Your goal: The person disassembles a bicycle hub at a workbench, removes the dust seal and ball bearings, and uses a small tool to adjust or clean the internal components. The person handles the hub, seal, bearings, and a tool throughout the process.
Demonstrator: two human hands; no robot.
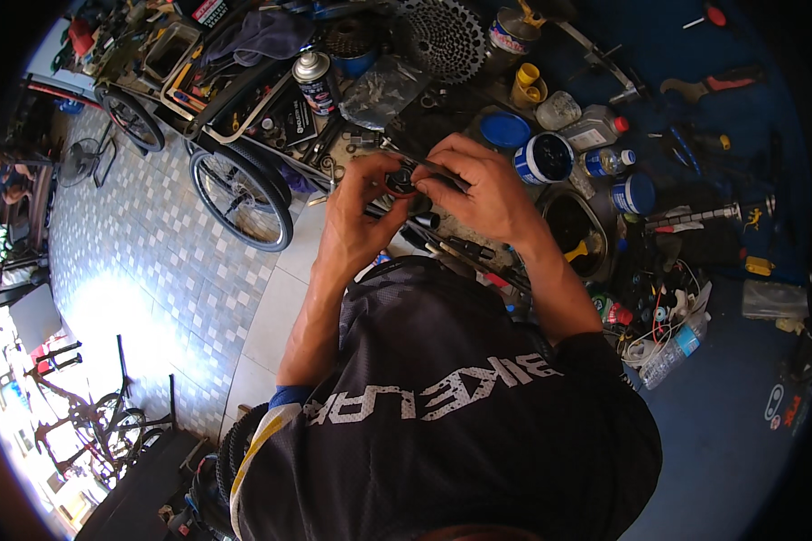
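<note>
Both my hands meet over the cluttered bench. My left hand (359, 209) is closed, with thumb and fingers around a small round metal part (400, 180) with a dark centre and a reddish-brown rim. My right hand (485, 191) pinches a thin dark tool (444, 173), slanted across just above that part; its exact kind is hard to make out. The right fingertips are close against the round part's edge. Just beyond the hands lie small metal fittings (363, 141) and a clear plastic bag (383, 93).
A spray can (315, 83) and a large sprocket cassette (440, 38) stand beyond. To the right are an open blue-and-white tub (544, 159), a blue lid (505, 130), a grey bottle (595, 128) and a dark basin (559, 216) with a yellow brush. A bicycle wheel (241, 198) stands left.
</note>
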